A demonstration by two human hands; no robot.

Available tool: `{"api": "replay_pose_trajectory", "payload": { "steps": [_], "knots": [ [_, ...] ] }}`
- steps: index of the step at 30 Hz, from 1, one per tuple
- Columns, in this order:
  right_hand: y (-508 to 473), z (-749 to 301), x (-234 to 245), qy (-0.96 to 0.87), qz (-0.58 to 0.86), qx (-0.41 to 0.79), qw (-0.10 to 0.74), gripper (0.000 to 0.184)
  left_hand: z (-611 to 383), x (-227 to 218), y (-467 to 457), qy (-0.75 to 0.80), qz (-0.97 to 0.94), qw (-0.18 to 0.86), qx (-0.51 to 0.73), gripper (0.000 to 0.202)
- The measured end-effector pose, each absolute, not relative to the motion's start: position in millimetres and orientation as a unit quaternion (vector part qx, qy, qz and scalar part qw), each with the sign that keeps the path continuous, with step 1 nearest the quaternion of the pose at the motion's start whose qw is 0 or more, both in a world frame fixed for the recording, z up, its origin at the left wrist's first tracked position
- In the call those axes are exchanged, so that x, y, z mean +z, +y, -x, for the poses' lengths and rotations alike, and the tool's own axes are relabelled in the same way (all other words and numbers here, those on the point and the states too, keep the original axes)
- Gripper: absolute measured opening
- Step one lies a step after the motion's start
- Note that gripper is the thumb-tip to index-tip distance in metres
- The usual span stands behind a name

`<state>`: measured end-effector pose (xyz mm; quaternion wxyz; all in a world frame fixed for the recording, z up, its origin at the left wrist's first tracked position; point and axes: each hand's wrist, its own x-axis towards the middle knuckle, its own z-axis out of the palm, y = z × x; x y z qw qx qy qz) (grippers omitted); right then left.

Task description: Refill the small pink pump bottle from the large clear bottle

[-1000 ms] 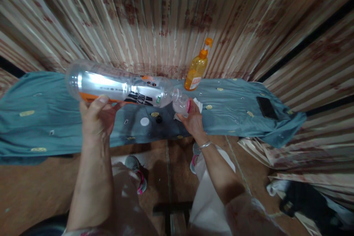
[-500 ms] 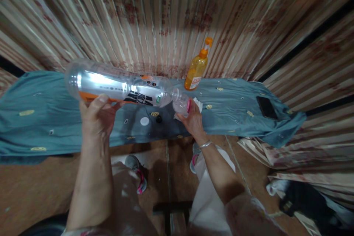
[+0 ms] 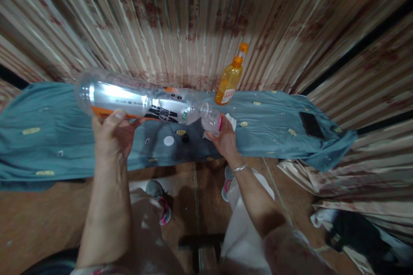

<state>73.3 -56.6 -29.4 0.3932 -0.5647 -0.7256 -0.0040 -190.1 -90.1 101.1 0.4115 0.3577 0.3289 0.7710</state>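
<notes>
Head cam: got the big bottle (image 3: pixel 138 99) gripped in the left hand (image 3: pixel 115 137), tipped nearly flat above the cloth (image 3: pixel 48 146), neck to neck with a small bottle (image 3: pixel 210 122) held in the right hand (image 3: pixel 227 141). Got a pump bottle (image 3: pixel 229 81) standing behind, too.

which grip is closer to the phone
Right. The right grip, on the small clear bottle, is left of the phone; the left grip, on the large bottle, is much farther left.
</notes>
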Motion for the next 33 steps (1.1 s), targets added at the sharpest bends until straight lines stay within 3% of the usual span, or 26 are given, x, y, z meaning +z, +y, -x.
{"api": "replay_pose_trajectory", "payload": {
  "steps": [16, 33],
  "knots": [
    [-56.9, -73.0, -30.9, -0.727, 0.557, -0.004, 0.4, 0.082, 188.7, 104.5, -92.7, 0.336, -0.346, 0.411, 0.774, 0.059],
    [-57.7, -68.6, -27.1, -0.726, 0.554, 0.001, 0.407, 0.079, 192.3, 102.0, -93.4, 0.324, -0.36, 0.4, 0.778, 0.051]
  ]
}}
